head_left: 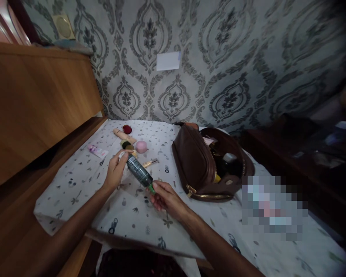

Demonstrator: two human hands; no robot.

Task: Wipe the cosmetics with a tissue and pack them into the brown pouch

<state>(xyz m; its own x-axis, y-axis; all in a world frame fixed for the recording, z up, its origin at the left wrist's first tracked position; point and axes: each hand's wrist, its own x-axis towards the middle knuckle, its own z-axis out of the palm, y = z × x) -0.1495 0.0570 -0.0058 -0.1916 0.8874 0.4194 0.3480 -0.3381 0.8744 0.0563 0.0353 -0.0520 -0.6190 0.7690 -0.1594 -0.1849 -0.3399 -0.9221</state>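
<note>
Both hands hold a dark green, see-through bottle (138, 170) with a printed label, tilted above the patterned cloth. My left hand (116, 169) grips its far, whitish end. At the near end, the fingers of my right hand (169, 199) are closed round the bright green tip (152, 188). Just beyond the bottle lie a small gold-and-clear tube (150, 162), a round pink container (141, 146) and a dark green jar (125, 144). Behind them are a beige tube (123, 135) and a dark red round item (127, 129). A pink-and-white tube (97, 151) rests farther left.
An unzipped brown leather bag (194, 157) stands to the right, with several items inside, partly in shadow. A pixelated patch covers something on the cloth (219, 219) at right. Wooden furniture (43, 88) borders the left side; a patterned wall (190, 88) rises behind.
</note>
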